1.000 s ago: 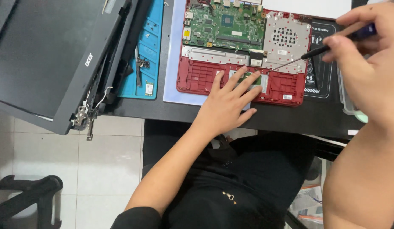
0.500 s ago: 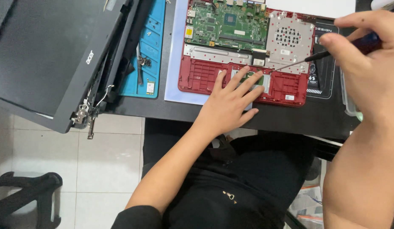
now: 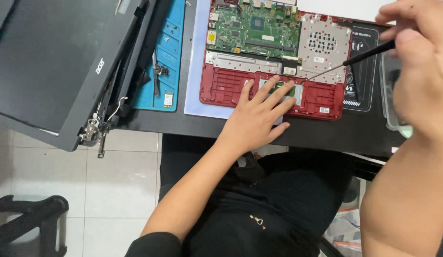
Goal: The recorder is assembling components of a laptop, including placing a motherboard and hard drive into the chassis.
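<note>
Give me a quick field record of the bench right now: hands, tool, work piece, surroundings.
left hand: flat on the red opened laptop base, fingers spread
right hand: grip around the black-handled thin screwdriver
screwdriver tip: at the base's middle, near the left fingertips
green circuit board: exposed in the base
detached black laptop screen lid: left, overhanging the desk edge
blue repair mat: between lid and base

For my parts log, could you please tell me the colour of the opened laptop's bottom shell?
Red plastic laptop shell, seen clearly from the head view.
</note>
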